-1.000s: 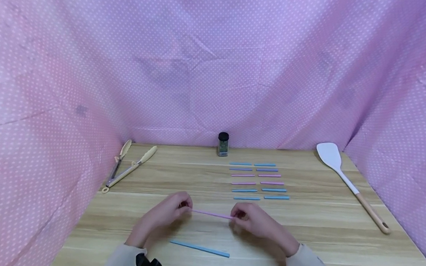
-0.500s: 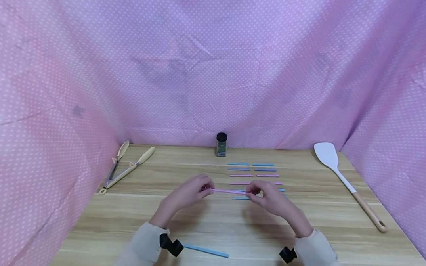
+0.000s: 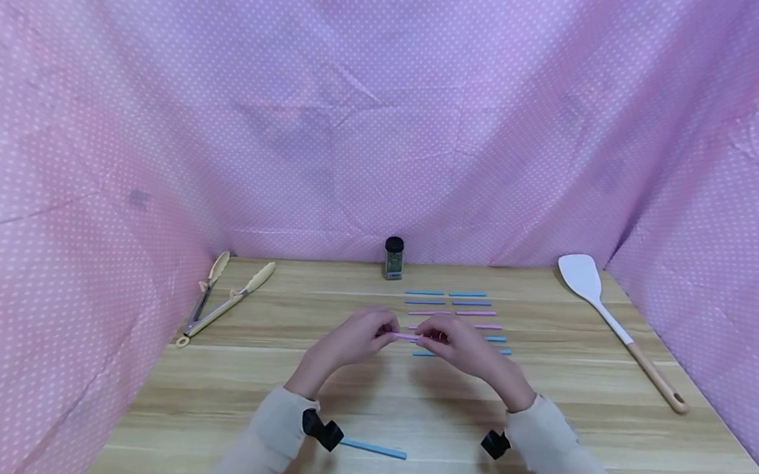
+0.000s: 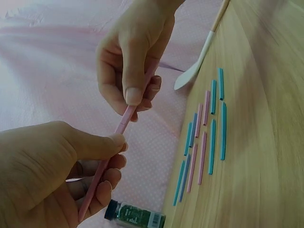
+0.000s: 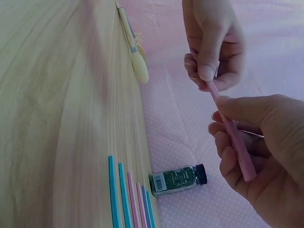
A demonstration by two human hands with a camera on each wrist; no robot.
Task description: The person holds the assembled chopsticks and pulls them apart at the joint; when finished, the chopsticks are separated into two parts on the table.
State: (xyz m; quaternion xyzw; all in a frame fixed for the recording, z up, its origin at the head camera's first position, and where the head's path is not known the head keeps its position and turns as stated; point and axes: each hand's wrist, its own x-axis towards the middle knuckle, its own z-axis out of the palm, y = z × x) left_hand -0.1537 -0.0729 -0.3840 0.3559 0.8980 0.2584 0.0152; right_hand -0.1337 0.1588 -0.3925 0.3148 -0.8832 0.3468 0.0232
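Both hands hold one thin pink stick [image 4: 124, 121] above the table, their fingertips close together near its middle. My left hand [image 3: 358, 335] pinches it between thumb and fingers, and its lower end runs along that palm in the left wrist view. From the other side my right hand [image 3: 460, 345] grips it the same way; the stick's end [image 5: 248, 173] shows by the palm. A faint line crosses the stick between the hands. Below, a longer blue stick [image 3: 377, 449] lies on the table, partly hidden by the left wrist's black camera [image 3: 322, 430].
Short blue, purple and pink sticks [image 4: 212, 145] lie in two columns of several rows, partly behind the hands. A black-capped spice jar [image 3: 394, 259] stands at the back. Tongs [image 3: 230, 308] lie left, a white spatula [image 3: 581, 278] right. Pink dotted cloth [image 3: 374, 124] surrounds the wooden table [image 3: 171, 416].
Both hands have lifted the pink stick forward and to the right, over the near rows. The hands have come closer together along it, leaving a shorter stretch between them.
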